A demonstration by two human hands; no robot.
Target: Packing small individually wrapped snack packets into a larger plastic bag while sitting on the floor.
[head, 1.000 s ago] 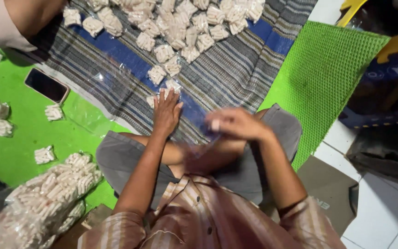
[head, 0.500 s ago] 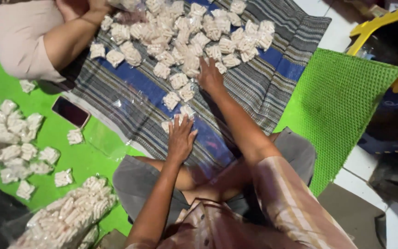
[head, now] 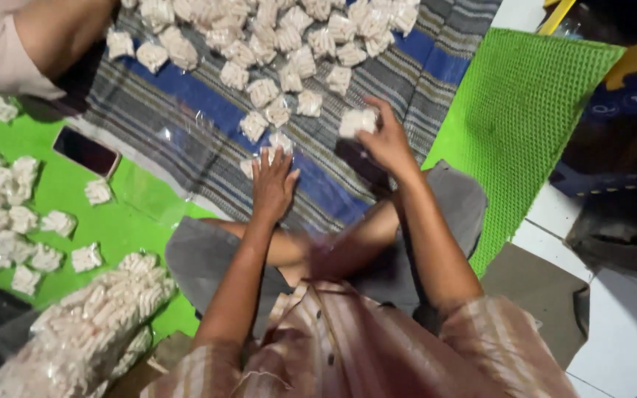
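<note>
One small white packet (head: pixel 357 121) sits pinched in my right hand (head: pixel 388 144), lifted over the striped cloth (head: pixel 186 118); I judge it light, crinkly, crushable, best held by its edges. My left hand (head: pixel 273 184) lies spread, pressing packets nearer me.

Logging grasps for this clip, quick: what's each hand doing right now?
Left hand: open, flat on small white packets on the striped cloth.
Right hand: closed on one white packet, lifted.

White tiled floor (head: pixel 628 324) under green mats (head: pixel 525 110) and striped cloth (head: pixel 186 125).
</note>
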